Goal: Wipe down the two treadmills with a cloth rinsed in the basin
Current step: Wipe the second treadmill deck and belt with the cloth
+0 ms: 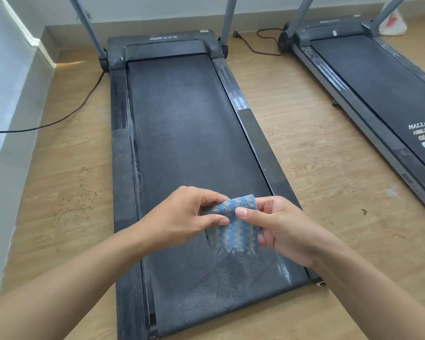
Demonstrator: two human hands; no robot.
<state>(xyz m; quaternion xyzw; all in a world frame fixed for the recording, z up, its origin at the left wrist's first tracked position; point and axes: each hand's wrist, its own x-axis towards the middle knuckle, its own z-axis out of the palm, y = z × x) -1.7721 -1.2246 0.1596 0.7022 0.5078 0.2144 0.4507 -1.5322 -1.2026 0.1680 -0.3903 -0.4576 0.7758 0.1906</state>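
A blue-and-grey striped cloth (234, 227) hangs between both hands above the near end of the left treadmill (182, 123). My left hand (182, 214) pinches its upper left edge, and my right hand (282, 229) grips its right side with thumb on top. The dark belt looks dusty, with a paler smeared patch below the cloth. The second treadmill (383, 94) lies to the right, with white lettering on its belt. No basin is in view.
Black power cords (66, 114) trail over the wooden floor left of the treadmill and between the two machines. Grey uprights (88, 28) rise at the far end. A white bag (393, 23) stands at the back right. A wall runs along the left.
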